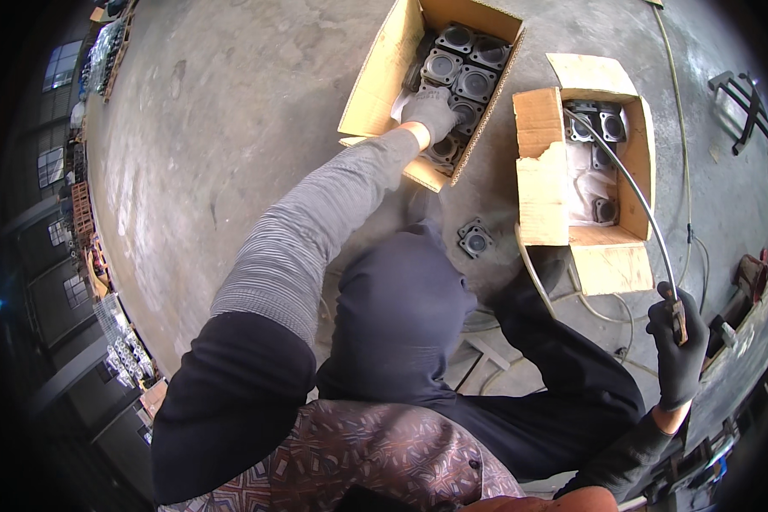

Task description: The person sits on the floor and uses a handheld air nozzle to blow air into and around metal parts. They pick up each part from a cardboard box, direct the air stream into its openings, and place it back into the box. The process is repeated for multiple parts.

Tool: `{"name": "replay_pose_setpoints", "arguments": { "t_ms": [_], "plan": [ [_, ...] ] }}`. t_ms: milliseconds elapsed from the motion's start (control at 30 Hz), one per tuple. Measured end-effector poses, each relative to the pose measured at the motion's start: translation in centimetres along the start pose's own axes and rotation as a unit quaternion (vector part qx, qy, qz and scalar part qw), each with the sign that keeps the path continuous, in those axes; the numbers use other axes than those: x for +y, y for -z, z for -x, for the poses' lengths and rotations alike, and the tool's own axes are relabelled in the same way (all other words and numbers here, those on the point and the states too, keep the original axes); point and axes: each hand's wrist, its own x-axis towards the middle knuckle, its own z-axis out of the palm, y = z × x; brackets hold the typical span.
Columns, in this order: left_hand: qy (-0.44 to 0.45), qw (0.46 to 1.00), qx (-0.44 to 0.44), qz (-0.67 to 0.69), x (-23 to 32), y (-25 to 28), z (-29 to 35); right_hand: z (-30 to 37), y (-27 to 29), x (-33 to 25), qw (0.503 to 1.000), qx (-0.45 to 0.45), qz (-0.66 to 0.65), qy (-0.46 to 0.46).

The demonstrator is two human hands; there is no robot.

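Note:
My left hand, in a grey glove, reaches down into a tall cardboard box. Its fingers curl over the dark flanged metal castings, which are square with round centres and stand packed in rows. The fingertips are partly hidden, but they seem to close on one casting near the middle. Out to the right, my right hand, in a dark glove, is wrapped round the brownish handle of a long, thin, bent tube. The tube's far end reaches over a second open cardboard box, where a few similar castings lie.
One loose casting lies on the concrete floor between my knees. A pale hose runs along the floor at the right and loops near my right leg. A black metal frame stands at the far right. Shelved goods line the left edge.

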Motion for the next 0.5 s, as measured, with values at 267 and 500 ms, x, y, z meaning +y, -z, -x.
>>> {"name": "replay_pose_setpoints", "arguments": {
  "t_ms": [267,500],
  "plan": [
    [0.042,0.997,0.051,0.051,-1.1,-1.9,-2.3,0.0,0.1,0.4,1.0,0.015,0.02,0.011],
    [-0.005,0.983,0.06,0.174,-1.4,-0.7,-0.2,0.3,0.2,0.4,1.0,0.016,-0.011,0.001]
  ]
}}
